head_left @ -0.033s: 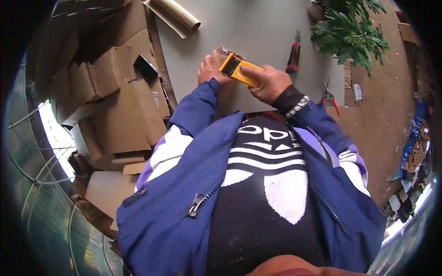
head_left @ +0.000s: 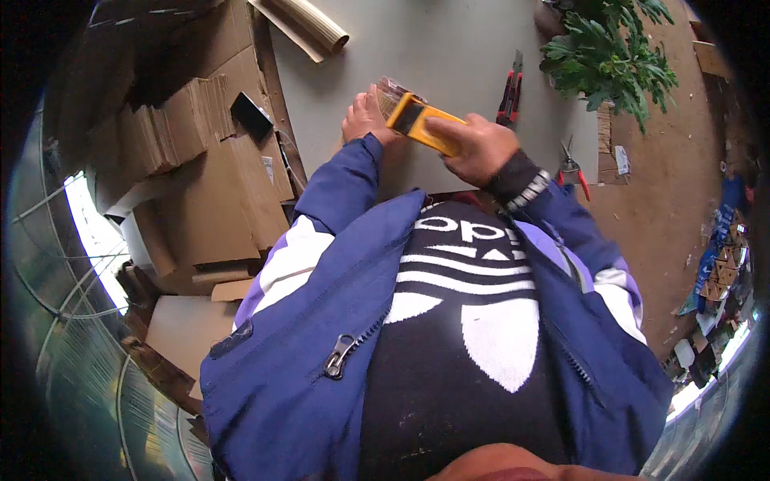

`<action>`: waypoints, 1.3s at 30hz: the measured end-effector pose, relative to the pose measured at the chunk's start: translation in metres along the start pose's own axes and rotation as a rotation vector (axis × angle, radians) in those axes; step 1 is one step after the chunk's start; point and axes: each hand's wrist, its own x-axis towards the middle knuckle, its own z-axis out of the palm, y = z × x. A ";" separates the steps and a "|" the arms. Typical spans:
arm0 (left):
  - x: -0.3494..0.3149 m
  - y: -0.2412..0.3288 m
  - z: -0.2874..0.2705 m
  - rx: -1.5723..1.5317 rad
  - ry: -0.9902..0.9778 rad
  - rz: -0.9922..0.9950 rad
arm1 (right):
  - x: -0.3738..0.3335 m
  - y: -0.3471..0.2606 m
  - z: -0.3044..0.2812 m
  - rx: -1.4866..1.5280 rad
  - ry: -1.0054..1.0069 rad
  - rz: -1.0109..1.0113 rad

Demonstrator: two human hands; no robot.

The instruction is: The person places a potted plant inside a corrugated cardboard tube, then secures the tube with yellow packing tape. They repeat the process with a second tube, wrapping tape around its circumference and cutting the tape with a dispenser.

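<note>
My right hand (head_left: 484, 152) is closed round a boxy yellow handheld tool (head_left: 437, 138) with a dark panel at its far end. That end rests against or just over a small brown, ridged piece with a shiny edge (head_left: 391, 94); whether they touch, I cannot tell. On the piece's left side is my left hand (head_left: 367, 120), its fingers bent against it and partly hidden. Right of both hands, a red and black utility knife (head_left: 510, 92) lies on the grey tabletop (head_left: 433, 48). Red-handled pruning shears (head_left: 571, 170) lie nearer the table's right edge.
A rolled corrugated cardboard sheet (head_left: 309, 28) lies at the far left of the table. Leafy green plants (head_left: 609, 60) stand at the far right. Stacked flattened cardboard (head_left: 208, 192) fills the left side, with a dark phone-like slab (head_left: 253, 116) on it.
My right hand and the yellow tool have shifted slightly to the right. My left hand has barely moved.
</note>
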 end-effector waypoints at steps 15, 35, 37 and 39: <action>0.128 -0.142 -0.021 -0.549 -0.120 -0.124 | 0.041 0.032 0.105 -0.069 0.029 0.095; 0.179 -0.156 -0.022 -0.608 -0.288 0.345 | 0.059 0.025 0.082 -0.255 -0.275 0.214; 0.198 -0.175 -0.023 -0.789 -0.447 0.295 | 0.107 0.020 0.104 -0.258 -0.308 0.212; 0.209 -0.186 -0.026 -0.981 -0.637 0.299 | 0.154 0.010 0.126 -0.258 -0.411 0.267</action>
